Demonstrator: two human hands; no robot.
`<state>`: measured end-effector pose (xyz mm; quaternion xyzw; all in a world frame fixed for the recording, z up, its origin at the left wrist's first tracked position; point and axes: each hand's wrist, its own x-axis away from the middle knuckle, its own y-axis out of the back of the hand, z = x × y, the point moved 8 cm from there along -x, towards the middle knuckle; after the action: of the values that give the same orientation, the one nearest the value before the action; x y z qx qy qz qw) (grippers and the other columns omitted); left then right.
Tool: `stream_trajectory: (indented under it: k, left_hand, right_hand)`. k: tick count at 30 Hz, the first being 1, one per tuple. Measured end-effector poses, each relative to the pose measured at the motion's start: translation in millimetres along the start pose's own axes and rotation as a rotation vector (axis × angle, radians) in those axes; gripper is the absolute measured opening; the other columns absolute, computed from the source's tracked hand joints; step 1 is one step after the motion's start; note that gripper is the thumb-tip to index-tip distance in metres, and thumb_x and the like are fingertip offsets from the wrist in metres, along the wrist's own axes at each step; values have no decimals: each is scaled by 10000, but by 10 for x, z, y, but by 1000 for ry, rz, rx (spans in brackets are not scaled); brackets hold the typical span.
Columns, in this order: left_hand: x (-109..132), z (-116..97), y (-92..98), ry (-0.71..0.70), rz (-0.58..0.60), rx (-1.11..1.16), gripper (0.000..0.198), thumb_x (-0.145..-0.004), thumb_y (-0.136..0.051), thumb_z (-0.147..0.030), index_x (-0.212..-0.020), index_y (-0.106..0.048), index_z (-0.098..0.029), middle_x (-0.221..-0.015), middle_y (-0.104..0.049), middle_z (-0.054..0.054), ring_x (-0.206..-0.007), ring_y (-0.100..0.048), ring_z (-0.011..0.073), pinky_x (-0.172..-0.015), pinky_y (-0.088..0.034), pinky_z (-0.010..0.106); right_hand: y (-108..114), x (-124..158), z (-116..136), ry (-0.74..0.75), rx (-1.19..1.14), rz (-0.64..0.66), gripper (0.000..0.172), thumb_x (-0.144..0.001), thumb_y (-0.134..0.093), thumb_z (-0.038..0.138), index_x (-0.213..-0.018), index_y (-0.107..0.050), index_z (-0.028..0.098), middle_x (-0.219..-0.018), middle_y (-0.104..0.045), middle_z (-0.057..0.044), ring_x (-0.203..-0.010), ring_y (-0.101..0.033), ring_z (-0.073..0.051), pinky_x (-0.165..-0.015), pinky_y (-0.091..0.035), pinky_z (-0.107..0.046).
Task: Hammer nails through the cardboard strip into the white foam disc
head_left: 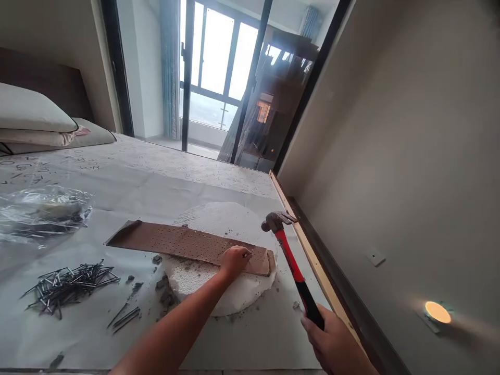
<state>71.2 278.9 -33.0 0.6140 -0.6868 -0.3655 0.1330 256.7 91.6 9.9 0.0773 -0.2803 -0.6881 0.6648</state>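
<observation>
My left hand (233, 259) is closed in a pinch over the right part of a long brown perforated strip (172, 239), holding a nail that is mostly hidden by the fingers. Rows of small holes run along the strip, and its left end curls up. Beneath it lies a round white foam disc (230, 299) with a rough, crumbling edge. In my right hand (332, 338) is a claw hammer (289, 252) with a red and black handle. Its head is raised to the right of the strip, apart from it.
A pile of nails (74, 286) lies at the left, with a few loose nails (125, 319) nearer the disc. Behind the pile sits a clear plastic bag (42, 213). Dark crumbs (166, 294) are scattered around the disc. A wooden edge (312, 255) runs along the right wall.
</observation>
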Motion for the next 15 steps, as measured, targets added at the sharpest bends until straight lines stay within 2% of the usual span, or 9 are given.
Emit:
stream_trajectory:
  k: [3, 5, 10, 15]
  left_hand:
    - [22, -14, 21, 10, 0, 5, 185, -760, -556, -243, -775, -734, -195, -838, -715, 62, -811, -622, 202, -694, -431, 279]
    - [34, -27, 32, 18, 7, 1, 170, -752, -568, -234, -757, -734, -196, -818, -713, 58, -798, -621, 200, -701, -431, 282]
    - [36, -47, 36, 12, 21, -31, 177, -767, -562, -247, -767, -734, -207, -835, -712, 56, -782, -621, 199, -702, -434, 288]
    - [25, -17, 23, 22, 4, -64, 181, -756, -561, -243, -763, -737, -197, -813, -710, 64, -795, -617, 210, -710, -434, 292]
  right_hand:
    - [-86, -31, -5, -33, 72, 68, 201, -725, -522, 357, -623, -434, 208, -479, -367, 59, -403, -312, -83, -414, -248, -235]
    - [-80, -35, -9, -45, 70, 81, 186, -724, -525, 355, -643, -449, 206, -475, -366, 63, -395, -301, -82, -416, -249, -239]
    - [20, -11, 76, 13, 40, -5, 240, -776, -460, 441, -737, -480, 205, -478, -353, 67, -408, -311, -98, -432, -263, -243]
    - [-142, -11, 78, 11, 163, 71, 146, -700, -513, 309, -633, -493, 182, -551, -447, 11, -524, -384, -122, -484, -277, -240]
